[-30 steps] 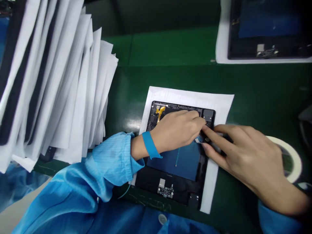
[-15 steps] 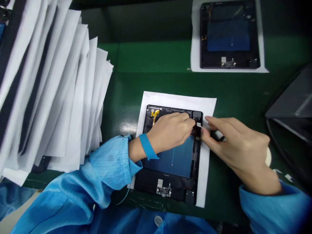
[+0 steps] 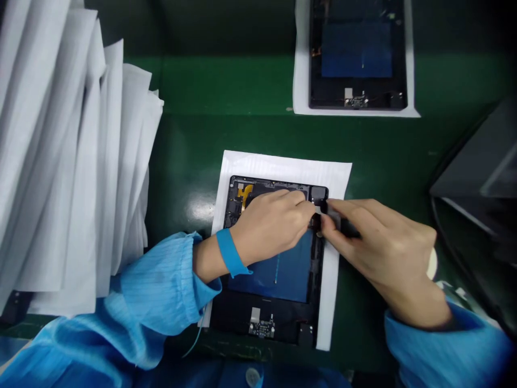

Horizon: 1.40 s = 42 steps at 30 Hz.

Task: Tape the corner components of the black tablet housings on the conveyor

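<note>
An opened tablet [image 3: 258, 293], its blue battery and small circuit boards exposed, lies on a white sheet [image 3: 283, 161] in front of me. My left hand [image 3: 274, 218], with a blue band at the wrist, reaches across it. Its fingers are closed near the tablet's upper right corner, and what they pinch is hidden. From the right comes my right hand [image 3: 383, 245], thumb and forefinger almost together at the tablet's right edge. A tiny whitish piece [image 3: 318, 209] shows between the fingertips of both hands, too small to name.
Many overlapping white sheets or sleeves [image 3: 81, 178] stand in a pile at left. Another opened tablet [image 3: 357, 91] lies on a white sheet at the far side of the green table [image 3: 226, 129]. A dark box-like object [image 3: 476, 156] with a cable stands at right.
The view has shifted, so most things sit further left. My right forefinger and thumb have come closer to the tablet's edge and to my left fingertips. The left hand keeps its closed pose.
</note>
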{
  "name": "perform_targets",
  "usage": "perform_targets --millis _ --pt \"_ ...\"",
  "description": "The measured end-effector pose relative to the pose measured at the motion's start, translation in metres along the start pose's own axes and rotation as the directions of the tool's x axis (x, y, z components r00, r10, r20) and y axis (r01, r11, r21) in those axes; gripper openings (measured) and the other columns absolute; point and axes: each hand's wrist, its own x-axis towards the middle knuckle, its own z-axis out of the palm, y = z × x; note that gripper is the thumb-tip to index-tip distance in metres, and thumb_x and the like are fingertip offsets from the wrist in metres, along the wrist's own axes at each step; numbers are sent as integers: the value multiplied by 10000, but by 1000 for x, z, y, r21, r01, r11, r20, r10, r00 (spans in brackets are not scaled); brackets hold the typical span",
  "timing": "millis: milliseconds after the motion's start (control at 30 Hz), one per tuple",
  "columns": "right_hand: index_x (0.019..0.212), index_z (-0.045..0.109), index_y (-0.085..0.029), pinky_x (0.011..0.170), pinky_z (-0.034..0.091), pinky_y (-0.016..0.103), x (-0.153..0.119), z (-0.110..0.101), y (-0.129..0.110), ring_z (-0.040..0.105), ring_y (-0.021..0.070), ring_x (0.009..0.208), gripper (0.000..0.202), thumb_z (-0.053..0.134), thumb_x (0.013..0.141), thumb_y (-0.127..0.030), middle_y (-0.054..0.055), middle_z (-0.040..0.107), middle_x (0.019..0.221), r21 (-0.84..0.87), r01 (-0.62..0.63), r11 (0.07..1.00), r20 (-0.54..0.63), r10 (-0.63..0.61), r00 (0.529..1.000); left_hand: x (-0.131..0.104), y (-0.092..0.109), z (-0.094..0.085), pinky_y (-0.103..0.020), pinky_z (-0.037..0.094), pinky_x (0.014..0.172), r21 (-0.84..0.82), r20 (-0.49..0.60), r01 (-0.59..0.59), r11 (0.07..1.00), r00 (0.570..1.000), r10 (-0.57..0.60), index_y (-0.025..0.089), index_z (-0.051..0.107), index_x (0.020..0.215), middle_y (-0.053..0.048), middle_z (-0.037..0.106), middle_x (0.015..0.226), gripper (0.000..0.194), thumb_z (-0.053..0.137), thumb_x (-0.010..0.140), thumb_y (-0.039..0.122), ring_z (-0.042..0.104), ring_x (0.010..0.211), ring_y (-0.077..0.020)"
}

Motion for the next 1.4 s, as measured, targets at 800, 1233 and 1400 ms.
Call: perform_targets --millis 800,1233,1400 --pt "924 677 -144 634 437 307 8 2 -4 604 162 738 42 648 914 -171 53 688 870 134 45 990 3 -46 999 -2 -1 2 -329 502 718 24 -58 -4 1000 998 5 154 651 880 -31 619 823 156 541 987 180 626 816 -201" --pt "1115 694 -101 691 422 363 7 -15 -29 553 203 761 244 551 952 -213 65 670 843 -124 105 987 114 -91 989 1 -3 -3 -310 513 742 11 -38 34 999 999 -34 155 664 856 -38 646 813 172 544 978 164 641 812 -196" --pt "1301 621 -171 791 499 341 -59 -53 2 640 211 891 394 633 909 -210 87 715 995 -183 -67 981 -120 45 992 5 -10 -5 -298 507 709 -18 -108 8 1000 994 -10 170 666 844 -27 655 802 167 541 949 131 633 768 -180"
